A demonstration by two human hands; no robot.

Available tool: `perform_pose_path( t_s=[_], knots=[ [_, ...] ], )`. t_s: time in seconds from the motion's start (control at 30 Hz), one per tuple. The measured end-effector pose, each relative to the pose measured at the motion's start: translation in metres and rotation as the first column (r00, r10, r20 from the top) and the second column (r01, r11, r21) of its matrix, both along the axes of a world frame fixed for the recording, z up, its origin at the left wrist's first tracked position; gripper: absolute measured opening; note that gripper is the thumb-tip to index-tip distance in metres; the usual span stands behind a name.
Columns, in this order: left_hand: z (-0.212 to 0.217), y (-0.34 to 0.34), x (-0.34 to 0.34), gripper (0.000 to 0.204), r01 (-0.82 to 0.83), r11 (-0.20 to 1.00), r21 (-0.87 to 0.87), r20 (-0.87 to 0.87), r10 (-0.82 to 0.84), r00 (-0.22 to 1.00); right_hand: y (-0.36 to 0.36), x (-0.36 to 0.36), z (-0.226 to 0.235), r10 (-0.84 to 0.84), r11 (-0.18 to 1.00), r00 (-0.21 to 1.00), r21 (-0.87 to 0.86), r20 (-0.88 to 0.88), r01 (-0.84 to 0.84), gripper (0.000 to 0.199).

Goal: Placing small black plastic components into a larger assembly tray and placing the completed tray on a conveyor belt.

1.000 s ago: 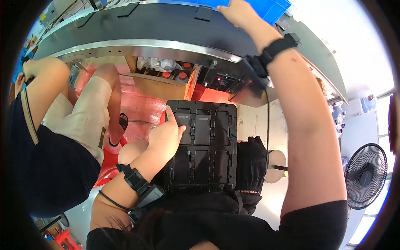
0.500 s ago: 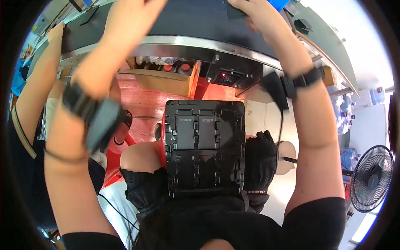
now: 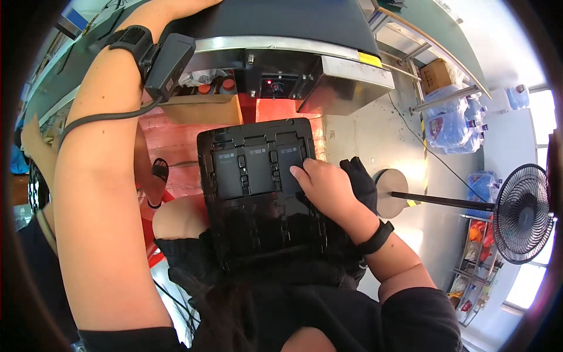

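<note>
A matte black worktop (image 3: 281, 22) spans twelve o'clock, a round fan (image 3: 524, 212) three; centrally, a glossy moulded tray (image 3: 249, 222) seats flat grey rectangles (image 3: 257, 170); right hand (image 3: 326, 183) half-curls at its two o'clock, left hand (image 3: 196, 4) crops at eleven, and what either grips I cannot tell

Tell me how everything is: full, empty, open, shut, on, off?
Black tray: top row filled, bottom row looks empty.
Dark flat pieces: three, lying in the tray.
Right hand: at the rightmost piece.
Left hand: over the dark bench, partly out of view.
Cardboard box: open, bottles inside.
Red light: lit.
Fan: can't tell if spinning.
</note>
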State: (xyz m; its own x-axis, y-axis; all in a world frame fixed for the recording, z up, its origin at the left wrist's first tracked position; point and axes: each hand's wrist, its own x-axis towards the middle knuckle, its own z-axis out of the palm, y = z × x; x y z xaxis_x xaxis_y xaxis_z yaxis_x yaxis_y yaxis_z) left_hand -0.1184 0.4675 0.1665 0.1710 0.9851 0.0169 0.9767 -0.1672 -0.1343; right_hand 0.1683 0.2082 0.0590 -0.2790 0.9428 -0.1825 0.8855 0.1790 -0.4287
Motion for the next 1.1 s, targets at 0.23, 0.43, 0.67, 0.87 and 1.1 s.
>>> perform_pose_path(
  t_s=[0.23, 0.43, 0.67, 0.87, 1.1],
  knots=[
    [-0.006, -0.004, 0.034, 0.064, 0.137, 0.984, 0.112, 0.151, -0.154, 0.977, -0.001, -0.007, -0.008, -0.131, 0.941, 0.991, 0.318, 0.035, 0.113, 0.031],
    [-0.015, 0.016, 0.06, 0.064, 0.171, 0.985, -0.031, 0.502, -0.133, 0.854, -0.028, -0.007, -0.04, 0.016, 0.888, 0.992, 0.458, -0.122, 0.042, 0.049],
    [-0.01, 0.041, 0.089, 0.065, 0.284, 0.943, 0.175, 0.419, -0.332, 0.845, -0.021, -0.008, -0.037, 0.057, 0.897, 0.987, 0.442, -0.153, 0.017, 0.049],
    [-0.01, 0.039, 0.129, 0.056, 0.355, 0.935, -0.019, 0.582, -0.278, 0.765, -0.031, -0.008, -0.045, 0.056, 0.901, 0.984, 0.432, -0.167, 0.022, 0.048],
    [-0.012, 0.018, 0.148, 0.054, 0.345, 0.777, 0.526, 0.467, -0.604, 0.646, -0.028, -0.008, -0.041, 0.058, 0.906, 0.965, 0.419, -0.257, 0.057, 0.052]
  ],
)
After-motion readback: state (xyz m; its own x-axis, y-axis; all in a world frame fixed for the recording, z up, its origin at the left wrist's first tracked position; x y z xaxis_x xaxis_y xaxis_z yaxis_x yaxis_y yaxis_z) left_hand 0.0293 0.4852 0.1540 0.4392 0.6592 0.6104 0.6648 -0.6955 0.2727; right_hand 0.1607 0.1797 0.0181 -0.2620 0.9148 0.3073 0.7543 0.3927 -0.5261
